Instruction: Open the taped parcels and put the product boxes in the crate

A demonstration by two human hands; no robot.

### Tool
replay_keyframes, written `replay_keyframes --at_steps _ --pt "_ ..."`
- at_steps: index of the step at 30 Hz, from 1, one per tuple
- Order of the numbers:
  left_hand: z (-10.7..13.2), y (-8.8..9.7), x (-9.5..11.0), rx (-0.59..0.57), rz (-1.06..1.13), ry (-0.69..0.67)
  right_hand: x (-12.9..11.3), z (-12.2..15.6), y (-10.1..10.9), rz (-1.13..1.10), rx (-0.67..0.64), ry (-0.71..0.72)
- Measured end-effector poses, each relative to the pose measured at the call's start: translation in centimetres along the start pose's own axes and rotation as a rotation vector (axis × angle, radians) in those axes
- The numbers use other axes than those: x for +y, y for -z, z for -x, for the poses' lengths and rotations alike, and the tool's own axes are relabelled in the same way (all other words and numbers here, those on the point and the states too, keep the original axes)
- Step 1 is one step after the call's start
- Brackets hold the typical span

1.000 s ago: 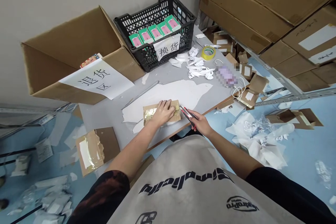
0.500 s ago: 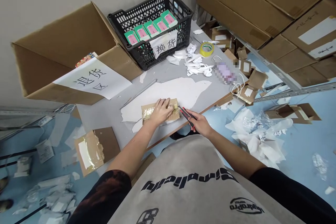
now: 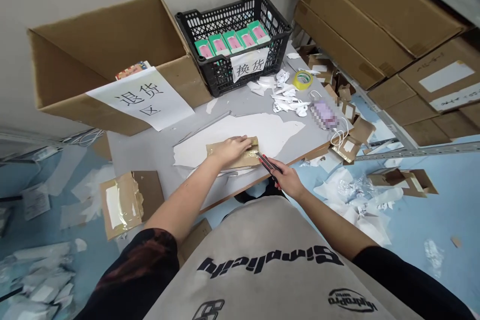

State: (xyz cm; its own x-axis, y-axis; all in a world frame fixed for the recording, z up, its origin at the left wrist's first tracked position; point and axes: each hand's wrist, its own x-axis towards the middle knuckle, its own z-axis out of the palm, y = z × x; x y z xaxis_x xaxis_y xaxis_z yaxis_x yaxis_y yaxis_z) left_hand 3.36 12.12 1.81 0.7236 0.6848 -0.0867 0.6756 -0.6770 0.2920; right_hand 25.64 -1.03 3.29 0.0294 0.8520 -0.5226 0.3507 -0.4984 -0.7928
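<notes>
Pixelated packet [image 3: 324,114]: blurred, contents unreadable. Cardboard mailer [image 3: 249,157] partly covered by the left hand [image 3: 229,151]. Right hand [image 3: 285,177] conceals part of the utility knife [image 3: 268,164]. Printed item [image 3: 132,70] in carton [image 3: 112,45] partly behind sign [image 3: 161,110]. Shelved cartons [image 3: 378,25] cut off by frame edge.

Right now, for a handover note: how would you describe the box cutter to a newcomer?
On the grey table, find the white paper sheet. A cardboard mailer lies on it under the left hand. The red-and-black box cutter sits at the mailer's right end, the one thing gripped in the right hand.
</notes>
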Motion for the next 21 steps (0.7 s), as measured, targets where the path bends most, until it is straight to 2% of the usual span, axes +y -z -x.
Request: replay_keyframes --at_steps 2,4,6,8,10,12,14,16,19,21 --pt "0.0 0.7 0.0 -0.043 -0.015 0.045 -0.6 -0.3 0.5 0.116 0.022 0.067" --pt "0.2 1.1 0.0 -0.043 -0.050 0.143 -1.3 -0.5 0.5 0.220 0.076 0.197" --pt "0.9 1.3 -0.4 -0.003 -0.063 0.309 -1.7 -0.6 0.1 0.274 0.150 0.325" --pt "1.9 1.5 -1.5 0.050 -0.040 0.519 -1.9 -0.7 -0.8 0.254 0.177 0.390" --pt "3.4 1.9 -3.6 0.094 0.007 0.738 -1.9 -0.9 -1.9 0.179 0.115 0.372" --pt "5.2 2.3 -6.2 0.122 0.065 0.943 -1.7 -1.3 -3.3 0.064 0.007 0.288" --pt "7.1 2.5 -8.6 0.151 0.136 1.115 -1.5 -1.8 -4.8 -0.102 -0.069 0.187" --pt "8.6 2.4 -10.1 0.197 0.211 1.250 -1.4 -2.5 -6.4 -0.281 -0.093 0.111" --pt "9.9 1.7 -10.1 0.267 0.302 1.355 -2.1 -4.0 -8.5 -0.436 -0.091 0.097" --pt "10.3 1.2 -8.9 0.237 0.313 1.350 -2.9 -5.4 -9.4 -0.441 -0.083 0.149"
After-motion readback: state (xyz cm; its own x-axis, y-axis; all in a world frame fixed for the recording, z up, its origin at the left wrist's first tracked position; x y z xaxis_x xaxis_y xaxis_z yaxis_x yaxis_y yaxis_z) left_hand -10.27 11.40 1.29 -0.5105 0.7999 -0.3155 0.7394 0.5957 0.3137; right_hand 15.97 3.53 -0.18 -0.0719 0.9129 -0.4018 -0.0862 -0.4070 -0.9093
